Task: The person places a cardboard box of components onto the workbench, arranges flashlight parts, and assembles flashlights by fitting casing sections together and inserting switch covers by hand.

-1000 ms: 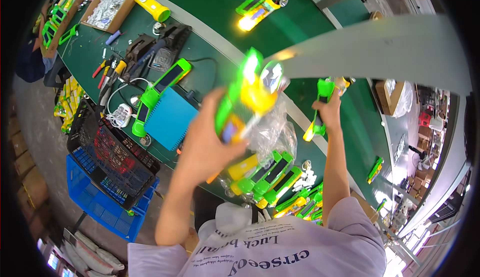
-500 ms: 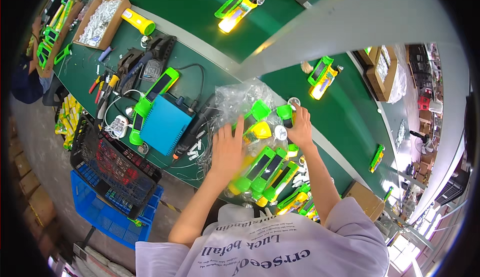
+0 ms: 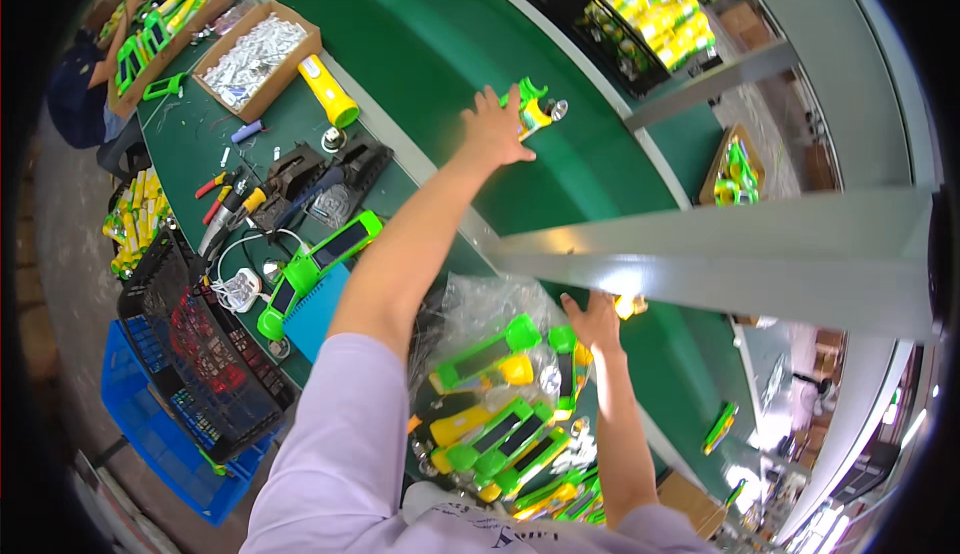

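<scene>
My left hand (image 3: 495, 134) reaches far out over the green conveyor belt with its fingers spread. It is at a green and yellow flashlight (image 3: 538, 114), partly covering it; whether it touches the flashlight is unclear. My right hand (image 3: 596, 324) is at the near side of the belt, thumb apart from the fingers, its fingertips partly hidden by a grey beam. Right beside it glows a lit flashlight (image 3: 630, 306), mostly behind that beam. Between my arms lies a pile of solar flashlights (image 3: 505, 439), green and yellow, next to clear plastic bags (image 3: 490, 299).
The grey metal beam (image 3: 720, 262) crosses above the belt. On the left bench are a carton of small white parts (image 3: 255, 64), a yellow flashlight (image 3: 328, 92), pliers and a blue box (image 3: 318, 314). A black crate (image 3: 200, 354) stands lower left. A co-worker (image 3: 85, 89) sits far left.
My left hand has left the pile and stretched out to a flashlight on the belt. My right hand has also moved off the pile toward the belt. The whole view has shifted.
</scene>
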Available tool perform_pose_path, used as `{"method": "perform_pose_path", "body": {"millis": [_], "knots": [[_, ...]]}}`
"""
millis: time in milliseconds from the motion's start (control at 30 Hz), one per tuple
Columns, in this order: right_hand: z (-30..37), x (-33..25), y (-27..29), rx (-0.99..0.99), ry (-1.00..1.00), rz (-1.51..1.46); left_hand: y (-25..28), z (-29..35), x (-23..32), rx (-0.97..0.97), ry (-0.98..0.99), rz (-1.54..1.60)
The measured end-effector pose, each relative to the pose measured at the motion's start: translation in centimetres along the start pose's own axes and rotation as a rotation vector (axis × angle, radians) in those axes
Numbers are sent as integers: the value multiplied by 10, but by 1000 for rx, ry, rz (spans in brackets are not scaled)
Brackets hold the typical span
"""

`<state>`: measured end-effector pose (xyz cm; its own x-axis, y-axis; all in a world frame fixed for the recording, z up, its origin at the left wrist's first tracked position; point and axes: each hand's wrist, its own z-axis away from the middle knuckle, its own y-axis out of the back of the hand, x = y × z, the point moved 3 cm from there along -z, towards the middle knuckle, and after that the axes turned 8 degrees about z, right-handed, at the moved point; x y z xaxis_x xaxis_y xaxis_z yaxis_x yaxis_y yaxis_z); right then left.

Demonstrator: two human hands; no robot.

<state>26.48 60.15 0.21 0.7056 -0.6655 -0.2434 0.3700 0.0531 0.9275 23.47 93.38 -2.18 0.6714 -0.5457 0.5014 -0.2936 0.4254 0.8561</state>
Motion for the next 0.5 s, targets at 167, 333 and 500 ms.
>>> {"method": "perform_pose_path", "body": {"millis": [167,333,500], "knots": [[-44,51,-55,49,147,-1004,-31,-40,29,-97,21,-6],[-40,14,-46,-101,119,-35,-27,-42,17,-90,125,111],[-54,13,-44,-100,129,63,-18,-34,13,-102,164,327]]}}
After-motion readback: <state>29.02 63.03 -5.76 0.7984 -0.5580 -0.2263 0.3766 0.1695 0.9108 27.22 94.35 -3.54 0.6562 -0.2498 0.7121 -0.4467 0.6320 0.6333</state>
